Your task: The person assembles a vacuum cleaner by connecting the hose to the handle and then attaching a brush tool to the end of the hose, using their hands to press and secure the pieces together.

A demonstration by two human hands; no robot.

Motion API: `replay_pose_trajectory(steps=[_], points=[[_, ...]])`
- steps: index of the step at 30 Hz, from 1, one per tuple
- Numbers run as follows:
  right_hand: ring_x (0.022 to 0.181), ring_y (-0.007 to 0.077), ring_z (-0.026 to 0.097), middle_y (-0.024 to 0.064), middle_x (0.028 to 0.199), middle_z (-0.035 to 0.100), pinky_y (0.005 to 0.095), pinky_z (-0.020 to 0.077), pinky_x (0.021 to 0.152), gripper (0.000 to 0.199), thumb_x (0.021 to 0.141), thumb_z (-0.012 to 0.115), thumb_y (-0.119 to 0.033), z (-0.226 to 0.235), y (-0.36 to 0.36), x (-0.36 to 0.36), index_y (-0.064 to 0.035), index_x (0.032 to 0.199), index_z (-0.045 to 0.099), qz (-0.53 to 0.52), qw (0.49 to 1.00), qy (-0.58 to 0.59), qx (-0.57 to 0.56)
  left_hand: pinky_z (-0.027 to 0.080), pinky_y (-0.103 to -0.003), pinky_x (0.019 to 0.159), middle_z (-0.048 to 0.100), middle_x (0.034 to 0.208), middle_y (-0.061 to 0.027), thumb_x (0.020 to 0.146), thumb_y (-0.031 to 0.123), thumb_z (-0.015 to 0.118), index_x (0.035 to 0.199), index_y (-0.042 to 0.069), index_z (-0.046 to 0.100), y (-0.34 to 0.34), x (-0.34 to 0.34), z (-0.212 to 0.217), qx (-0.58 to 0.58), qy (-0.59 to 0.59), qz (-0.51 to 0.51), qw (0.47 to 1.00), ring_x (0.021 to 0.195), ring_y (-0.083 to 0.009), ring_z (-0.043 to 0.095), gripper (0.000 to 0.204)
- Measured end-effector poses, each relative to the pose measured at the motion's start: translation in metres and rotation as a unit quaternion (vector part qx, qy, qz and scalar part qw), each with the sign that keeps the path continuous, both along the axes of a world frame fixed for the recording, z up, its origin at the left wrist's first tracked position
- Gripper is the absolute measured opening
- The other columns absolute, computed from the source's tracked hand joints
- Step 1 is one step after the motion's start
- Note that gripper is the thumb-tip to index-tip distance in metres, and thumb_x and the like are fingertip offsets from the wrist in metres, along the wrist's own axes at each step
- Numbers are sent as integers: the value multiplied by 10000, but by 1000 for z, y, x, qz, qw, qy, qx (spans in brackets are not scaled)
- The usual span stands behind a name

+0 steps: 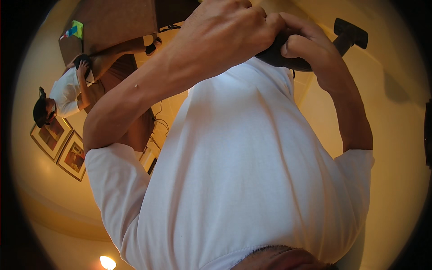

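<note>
Both of my arms are raised in front of my white T-shirt (234,148), and the hands meet at the top of the view. A dark, smooth, rounded object (288,61) lies at my hands; its kind does not show. My right hand (308,42) curls its thumb and fingers round it. My left hand (240,22) is closed, its bent fingers against the same object and next to the right hand. The top edge cuts off part of the left hand. Just beyond my right wrist, a black T-shaped piece (351,33) sticks out; whether it joins the object is hidden.
On the left, a person (67,90) in a white top and dark cap sits by a brown bed or couch (117,22), hands on a dark round item (83,63). Two framed pictures (72,155) hang nearby. A lit lamp (107,262) glows below, and cables (161,119) hang behind my left arm.
</note>
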State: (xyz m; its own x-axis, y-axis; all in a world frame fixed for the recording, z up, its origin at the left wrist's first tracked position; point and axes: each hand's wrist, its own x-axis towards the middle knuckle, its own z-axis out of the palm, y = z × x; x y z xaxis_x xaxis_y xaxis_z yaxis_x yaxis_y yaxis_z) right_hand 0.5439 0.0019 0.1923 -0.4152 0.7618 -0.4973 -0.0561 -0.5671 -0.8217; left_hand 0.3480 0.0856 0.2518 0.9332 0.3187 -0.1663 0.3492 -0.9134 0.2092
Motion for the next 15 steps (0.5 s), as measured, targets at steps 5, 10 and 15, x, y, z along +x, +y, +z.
replay_pose_trajectory(steps=[5,10,15], points=[[937,103,560,44,1013,649,254,437,885,389,806,530,-186,-1,3,-3,-11,1142,620,-27,1000,5,-5,559,-374,587,662,771,-108,851,113,650,952,2,615,2,2,-2,24,-2,-2,1000,737,-258,717,154],[979,118,569,61,1067,651,268,437,914,428,813,522,-198,-4,25,-5,0,1184,603,-43,998,43,1,566,-376,595,663,768,-115,847,115,654,935,5,611,25,1,-2,4,22,2,1000,741,-265,720,147],[1022,132,580,72,1107,655,278,436,949,460,823,532,-219,-9,31,-4,14,1214,596,-20,999,45,11,566,-379,583,665,754,-119,851,116,653,910,3,602,32,-1,-4,-3,23,17,1000,727,-267,724,137]])
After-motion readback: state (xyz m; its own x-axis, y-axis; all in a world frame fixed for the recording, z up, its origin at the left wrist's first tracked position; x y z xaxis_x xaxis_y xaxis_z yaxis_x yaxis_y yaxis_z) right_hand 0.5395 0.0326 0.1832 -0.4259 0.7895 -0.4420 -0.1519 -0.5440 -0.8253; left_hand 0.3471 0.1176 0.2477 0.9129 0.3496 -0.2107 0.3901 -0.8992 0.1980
